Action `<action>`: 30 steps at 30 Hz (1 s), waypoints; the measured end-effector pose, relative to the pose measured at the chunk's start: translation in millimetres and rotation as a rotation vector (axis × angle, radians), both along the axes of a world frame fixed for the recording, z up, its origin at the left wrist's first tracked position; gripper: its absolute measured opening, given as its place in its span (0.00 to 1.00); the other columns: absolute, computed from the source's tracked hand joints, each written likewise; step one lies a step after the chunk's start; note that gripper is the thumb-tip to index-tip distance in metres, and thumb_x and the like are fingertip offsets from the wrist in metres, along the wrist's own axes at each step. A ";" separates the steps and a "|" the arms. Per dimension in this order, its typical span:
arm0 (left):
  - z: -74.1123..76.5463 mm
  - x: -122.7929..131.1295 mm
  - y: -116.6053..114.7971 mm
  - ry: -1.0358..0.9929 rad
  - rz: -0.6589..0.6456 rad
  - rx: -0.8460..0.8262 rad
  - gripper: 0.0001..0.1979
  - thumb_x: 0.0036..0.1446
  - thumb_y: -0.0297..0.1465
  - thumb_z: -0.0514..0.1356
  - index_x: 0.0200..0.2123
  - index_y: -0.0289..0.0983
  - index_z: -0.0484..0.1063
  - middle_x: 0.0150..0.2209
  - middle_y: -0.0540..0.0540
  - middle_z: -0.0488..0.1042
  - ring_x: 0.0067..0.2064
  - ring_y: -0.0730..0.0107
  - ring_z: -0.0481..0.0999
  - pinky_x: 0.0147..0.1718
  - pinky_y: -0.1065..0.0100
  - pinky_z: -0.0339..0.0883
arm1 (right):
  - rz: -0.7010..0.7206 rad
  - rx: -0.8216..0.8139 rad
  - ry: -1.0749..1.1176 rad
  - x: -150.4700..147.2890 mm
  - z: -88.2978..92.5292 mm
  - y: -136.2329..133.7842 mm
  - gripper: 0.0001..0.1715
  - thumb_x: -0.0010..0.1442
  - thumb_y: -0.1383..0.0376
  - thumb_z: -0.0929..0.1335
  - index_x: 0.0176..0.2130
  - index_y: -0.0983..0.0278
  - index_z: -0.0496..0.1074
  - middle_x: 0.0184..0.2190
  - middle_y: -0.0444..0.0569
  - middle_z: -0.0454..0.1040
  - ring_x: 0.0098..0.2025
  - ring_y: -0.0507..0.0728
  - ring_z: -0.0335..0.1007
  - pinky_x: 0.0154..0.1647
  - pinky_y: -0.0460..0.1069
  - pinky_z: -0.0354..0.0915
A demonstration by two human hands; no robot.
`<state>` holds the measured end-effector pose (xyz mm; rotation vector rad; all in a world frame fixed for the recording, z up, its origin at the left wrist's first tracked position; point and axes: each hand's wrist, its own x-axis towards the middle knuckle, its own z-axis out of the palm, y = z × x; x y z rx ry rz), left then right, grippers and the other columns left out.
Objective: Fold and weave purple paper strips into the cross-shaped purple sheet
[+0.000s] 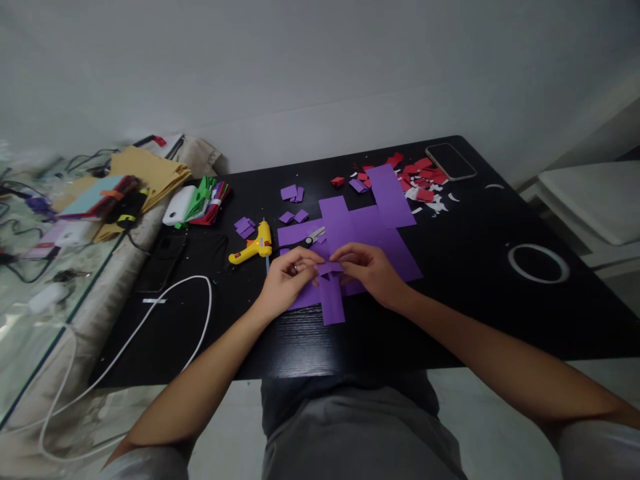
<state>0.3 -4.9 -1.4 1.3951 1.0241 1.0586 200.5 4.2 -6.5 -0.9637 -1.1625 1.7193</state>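
Between my two hands is a small piece of purple paper (330,268), bent and pinched at its ends. My left hand (290,277) grips its left end with thumb and fingertips. My right hand (369,270) pinches the right end. Below it lies a long purple paper strip (333,307) reaching toward the table's front edge. Larger purple sheets (400,253) overlap beneath and behind my hands. Scissors (313,237) with dark handles rest on the purple paper just beyond my left hand. A yellow glue gun (254,245) lies to the left.
Small purple pieces (245,227) lie in groups near the glue gun. Red and white scraps (425,180) and a phone (450,161) are at the back right, a roll of tape (539,263) at right. A white cable (207,300) loops at left beside a dark phone (160,263).
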 end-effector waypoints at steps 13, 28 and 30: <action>-0.8 -6.6 -6.1 0.317 0.027 0.487 0.09 0.64 0.28 0.61 0.40 0.40 0.82 0.37 0.44 0.82 0.39 0.65 0.79 0.41 0.64 0.70 | -0.015 0.061 -0.099 2.2 -1.3 0.9 0.15 0.53 0.54 0.77 0.36 0.62 0.81 0.34 0.46 0.80 0.36 0.54 0.74 0.41 0.50 0.71; -4.3 0.5 -8.9 0.284 0.090 0.273 0.10 0.63 0.39 0.64 0.38 0.37 0.78 0.32 0.48 0.78 0.33 0.71 0.76 0.36 0.70 0.70 | -0.119 0.286 -0.140 -1.8 -5.2 -6.4 0.11 0.57 0.57 0.76 0.38 0.60 0.81 0.37 0.47 0.83 0.41 0.57 0.80 0.49 0.54 0.75; -4.9 0.2 -8.6 0.294 0.096 0.299 0.10 0.64 0.38 0.64 0.38 0.37 0.78 0.32 0.48 0.79 0.32 0.71 0.76 0.35 0.70 0.70 | -0.123 0.296 -0.129 -2.4 -6.5 -7.4 0.11 0.57 0.57 0.77 0.38 0.60 0.81 0.37 0.47 0.83 0.42 0.57 0.81 0.50 0.54 0.76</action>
